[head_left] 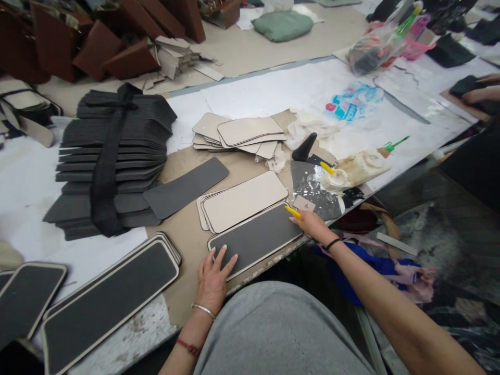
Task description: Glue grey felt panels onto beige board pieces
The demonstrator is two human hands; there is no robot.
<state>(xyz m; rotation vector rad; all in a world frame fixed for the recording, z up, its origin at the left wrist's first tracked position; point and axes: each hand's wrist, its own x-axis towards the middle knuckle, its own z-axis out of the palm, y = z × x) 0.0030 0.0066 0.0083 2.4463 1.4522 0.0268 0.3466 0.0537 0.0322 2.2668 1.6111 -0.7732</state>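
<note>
At the far left of the table lies a pale-rimmed dark board, and just beside it is a stack of longer ones. Beyond these stands the bundle of dark sheets, bound by a black strap, with a loose sheet lying against its right side.

My left grip is open, fingers spread, the fingertips resting on the near-left part of the panel. That panel is dark with a pale rim and lies flat along the table's near edge, right in front of me. Just behind it are pale cards, and farther back a looser pile of them.

My right grip is closed around a yellow stick, its tip over the panel's far-right corner. Just past it sit a white-smeared plate and a black wedge; farther right, a smeared bottle lies on its side, its green nozzle pointing away. At the right edge, a co-worker's hand touches a dark piece.
</note>
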